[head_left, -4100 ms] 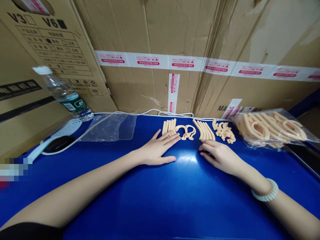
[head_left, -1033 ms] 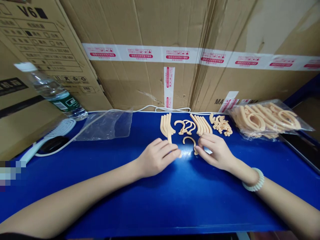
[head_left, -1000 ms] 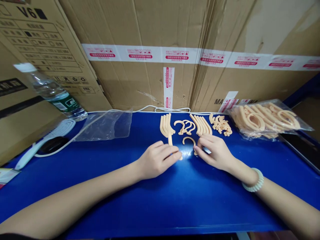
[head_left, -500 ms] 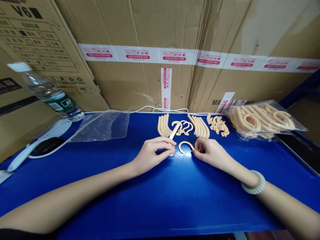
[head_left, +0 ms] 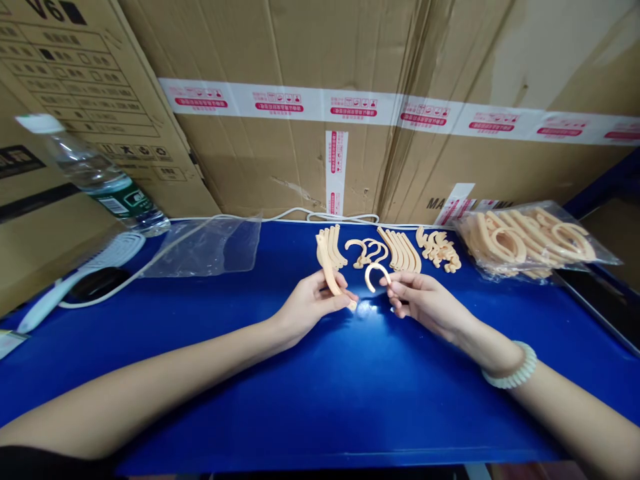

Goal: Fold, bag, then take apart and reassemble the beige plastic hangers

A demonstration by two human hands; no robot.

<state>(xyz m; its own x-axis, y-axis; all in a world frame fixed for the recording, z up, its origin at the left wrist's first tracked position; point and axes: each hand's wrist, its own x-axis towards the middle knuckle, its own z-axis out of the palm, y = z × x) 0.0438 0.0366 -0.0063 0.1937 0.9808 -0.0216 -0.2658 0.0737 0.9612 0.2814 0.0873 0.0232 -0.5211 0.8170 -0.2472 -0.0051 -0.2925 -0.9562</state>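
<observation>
Through the head camera, my only view, I see two pale, peach-coloured pieces raised over the blue tabletop [head_left: 310,413]. One is a strip [head_left: 327,267], slim, smooth and gently bowed, tilted with its upper end leaning left. The other is a hook [head_left: 377,267], a thin rounded arch whose free end points down and to the left.

The strip runs up out of the left hand [head_left: 309,303], its lower end poking just past the thumb; in my view its top overlaps the left row [head_left: 336,240] of similar strips, and I cannot tell whether they touch. The hook stands off the fingertips of the right hand [head_left: 423,295], on the side facing the strip. The two pieces are near each other but apart.

I have the left hand closed on the strip, pinching it between thumb and fingers. The right hand is half curled, thumb and forefinger gripping the hook by its end, the lower fingers loosely bent.

Beyond the hands I make out loose hooks [head_left: 359,264], a right row [head_left: 400,252] of strips, a heap of small pieces [head_left: 440,251] and, farther right, a clear bag [head_left: 530,240] full of matching parts. A bottle [head_left: 125,200] and a brush [head_left: 95,267] are at far left.
</observation>
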